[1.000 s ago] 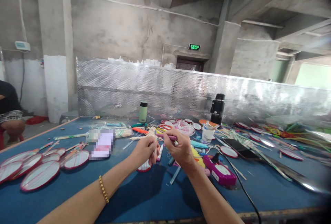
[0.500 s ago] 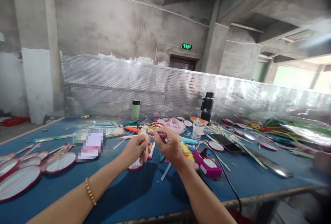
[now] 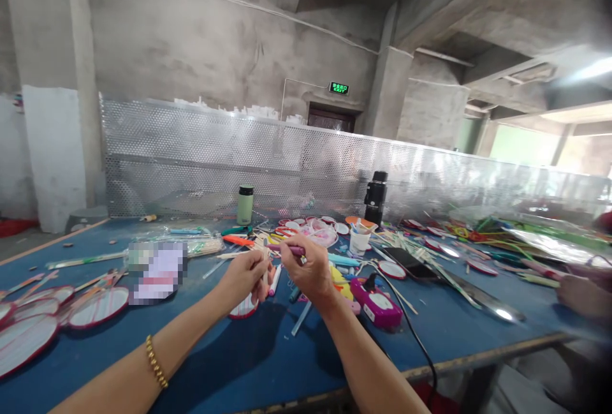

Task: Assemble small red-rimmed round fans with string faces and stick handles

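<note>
My left hand (image 3: 247, 275) is closed around a pale flat wooden stick (image 3: 266, 254), whose top end stands up above the fingers. A small round fan face (image 3: 243, 307) with a red rim shows just below this hand; whether it is joined to the stick is hidden by the fingers. Close by on the right, my right hand (image 3: 310, 267) is closed around a dark purple pen-like marker (image 3: 297, 251), its tip pointing left toward the stick. Between the hands lies a white and purple marker (image 3: 275, 280) on the blue table (image 3: 215, 363).
Round red-rimmed fans (image 3: 98, 307) lie at left near a blurred-out item (image 3: 160, 272). Orange-handled pliers (image 3: 238, 240), a green bottle (image 3: 245, 204), a black flask (image 3: 376, 198) and a white cup (image 3: 359, 240) stand behind. A purple device (image 3: 377, 302), cable (image 3: 421, 331) and another person's hand (image 3: 584, 296) are right.
The view has swung slightly to the right, so things sit a little further left. Both hands keep their hold, and more of the other person's hand shows at the right edge.
</note>
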Demonstrator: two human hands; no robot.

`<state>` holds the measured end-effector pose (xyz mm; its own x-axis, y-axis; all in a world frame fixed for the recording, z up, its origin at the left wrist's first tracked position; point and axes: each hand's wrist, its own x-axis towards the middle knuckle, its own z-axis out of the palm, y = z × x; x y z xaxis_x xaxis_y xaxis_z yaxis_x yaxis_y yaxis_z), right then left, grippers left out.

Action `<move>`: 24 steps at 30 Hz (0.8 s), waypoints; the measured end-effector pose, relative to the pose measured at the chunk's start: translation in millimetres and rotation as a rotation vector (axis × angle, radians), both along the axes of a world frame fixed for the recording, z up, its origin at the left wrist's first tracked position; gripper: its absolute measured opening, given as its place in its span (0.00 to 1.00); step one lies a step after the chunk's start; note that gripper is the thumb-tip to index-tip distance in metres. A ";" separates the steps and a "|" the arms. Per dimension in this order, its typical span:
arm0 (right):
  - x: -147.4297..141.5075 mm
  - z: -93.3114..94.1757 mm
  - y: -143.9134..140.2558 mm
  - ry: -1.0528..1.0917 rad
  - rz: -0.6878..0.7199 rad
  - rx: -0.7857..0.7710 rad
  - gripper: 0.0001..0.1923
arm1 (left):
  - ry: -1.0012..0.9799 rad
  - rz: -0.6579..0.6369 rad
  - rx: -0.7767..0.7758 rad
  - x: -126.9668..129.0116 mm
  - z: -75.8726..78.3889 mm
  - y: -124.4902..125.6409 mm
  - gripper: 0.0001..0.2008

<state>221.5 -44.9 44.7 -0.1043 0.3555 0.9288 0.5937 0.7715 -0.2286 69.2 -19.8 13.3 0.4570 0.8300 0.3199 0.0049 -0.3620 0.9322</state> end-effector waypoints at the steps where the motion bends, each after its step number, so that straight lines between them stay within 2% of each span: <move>1: 0.1 -0.2 0.4 -0.002 0.006 -0.007 0.09 | -0.006 -0.004 -0.004 -0.1 0.3 -0.3 0.12; 24: -0.4 2.7 0.2 -0.013 0.054 0.016 0.08 | 0.000 -0.015 -0.020 -0.4 4.4 -2.5 0.13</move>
<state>221.1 -44.7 47.4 -0.1348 0.3346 0.9327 0.5536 0.8061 -0.2092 68.8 -22.3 17.8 0.4690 0.8294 0.3036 -0.0003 -0.3436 0.9391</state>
